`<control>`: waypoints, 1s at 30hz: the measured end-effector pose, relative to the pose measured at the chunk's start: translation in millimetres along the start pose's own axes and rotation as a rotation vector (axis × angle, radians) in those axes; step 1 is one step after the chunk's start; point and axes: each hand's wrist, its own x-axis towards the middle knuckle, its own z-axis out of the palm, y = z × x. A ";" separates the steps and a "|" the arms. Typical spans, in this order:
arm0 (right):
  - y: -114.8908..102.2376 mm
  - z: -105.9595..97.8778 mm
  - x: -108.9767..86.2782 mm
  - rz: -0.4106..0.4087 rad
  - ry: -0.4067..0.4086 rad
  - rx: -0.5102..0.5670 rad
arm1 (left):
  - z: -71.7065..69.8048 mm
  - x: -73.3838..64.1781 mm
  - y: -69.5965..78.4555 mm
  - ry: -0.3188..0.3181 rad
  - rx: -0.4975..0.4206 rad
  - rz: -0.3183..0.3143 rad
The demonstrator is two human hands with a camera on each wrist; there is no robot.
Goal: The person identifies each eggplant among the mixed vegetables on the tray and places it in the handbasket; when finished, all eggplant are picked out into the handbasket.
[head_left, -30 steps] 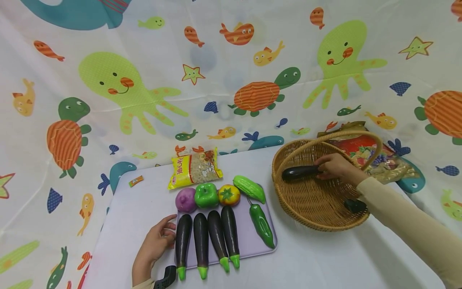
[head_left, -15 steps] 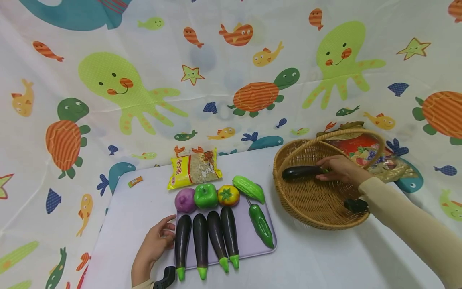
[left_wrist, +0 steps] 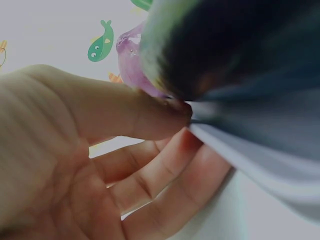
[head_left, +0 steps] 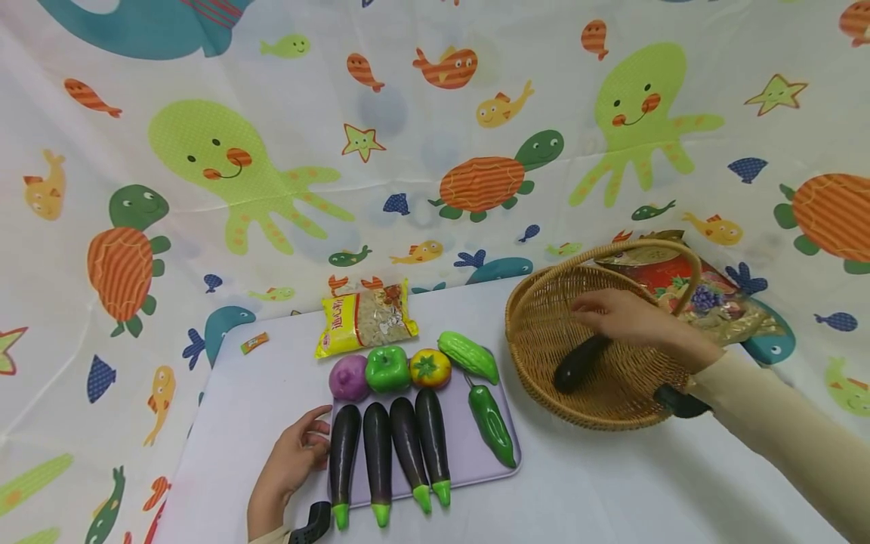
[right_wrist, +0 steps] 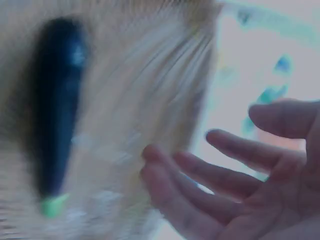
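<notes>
A wicker basket (head_left: pixel 537 378) holds one dark eggplant (head_left: pixel 579 367) lying on its bottom. Above it is my right hand (head_left: pixel 628 321), fingers spread and holding nothing; the right wrist view shows the eggplant (right_wrist: pixel 59 105) apart from the fingers, with a green end. My left hand (head_left: pixel 295 453) pinches the left rim of a lilac tray (head_left: pixel 469 461), thumb above and fingers below in the left wrist view. Several eggplants (head_left: pixel 378 457) lie side by side on the tray. Behind them sit a purple onion (head_left: pixel 350 378), a green bell pepper (head_left: pixel 388 369) and a yellow-red tomato-like vegetable (head_left: pixel 431 368).
A bumpy green gourd (head_left: pixel 469 355) and a green chili pepper (head_left: pixel 492 425) lie at the tray's right side. Behind the tray is a yellow food bag (head_left: pixel 367 317); a small orange packet (head_left: pixel 255 342) lies left. A red and gold bag (head_left: pixel 707 295) stands behind the basket.
My right hand has let go of the eggplant and lifted off it. The eggplant now lies turned at a slant, nearer the basket's front. The basket shifted slightly left. My left hand stayed put.
</notes>
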 end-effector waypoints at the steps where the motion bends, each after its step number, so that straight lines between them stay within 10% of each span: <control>1: -15.7 6.4 -8.8 -0.064 0.029 -0.089 | -0.3 -0.2 -0.2 0.000 0.000 -0.001; 6: -84.8 59.0 -52.5 -0.302 0.205 -0.392 | -1.9 -0.8 -1.1 -0.003 -0.002 -0.002; 10: -114.6 115.5 -67.3 -0.412 0.185 -0.467 | -2.6 -0.6 -1.4 0.003 0.007 -0.002; 15: -118.2 195.4 -55.4 -0.479 0.103 -0.543 | -0.6 0.0 -1.5 0.002 -0.008 0.013; 20: -109.1 259.9 -40.0 -0.561 0.341 -0.700 | 0.4 -0.2 -1.0 0.003 -0.011 0.023; 30: -102.0 286.9 -28.9 -0.538 0.492 -0.744 | 0.0 0.6 -2.7 0.007 -0.014 0.021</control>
